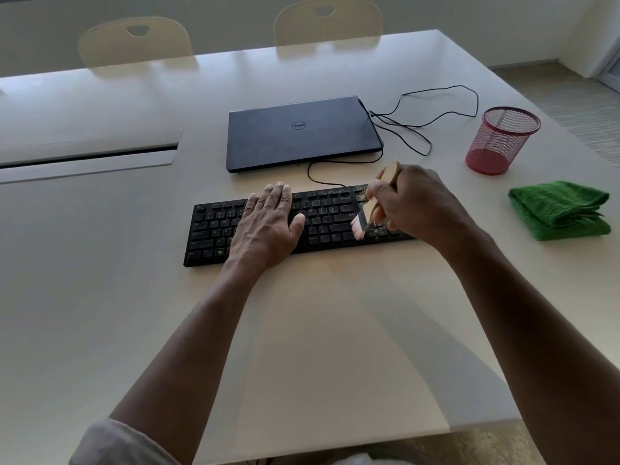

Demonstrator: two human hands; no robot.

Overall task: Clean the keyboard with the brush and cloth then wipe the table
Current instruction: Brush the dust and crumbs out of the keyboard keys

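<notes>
A black keyboard [328, 216] lies across the middle of the white table [302, 330]. My left hand [268, 223] rests flat on the keyboard's left-middle keys, fingers straight. My right hand [412, 203] grips a small wooden-handled brush [369, 209] over the keyboard's right part. The brush's pale bristles touch the keys there. A folded green cloth [560, 209] lies on the table to the right of the keyboard, apart from both hands.
A closed dark laptop [302, 132] lies behind the keyboard, with a black cable [436, 115] looping to its right. A red mesh cup [503, 139] stands at the right rear. Two pale chairs [134, 41] stand at the table's far side. A cable slot [87, 156] runs at left.
</notes>
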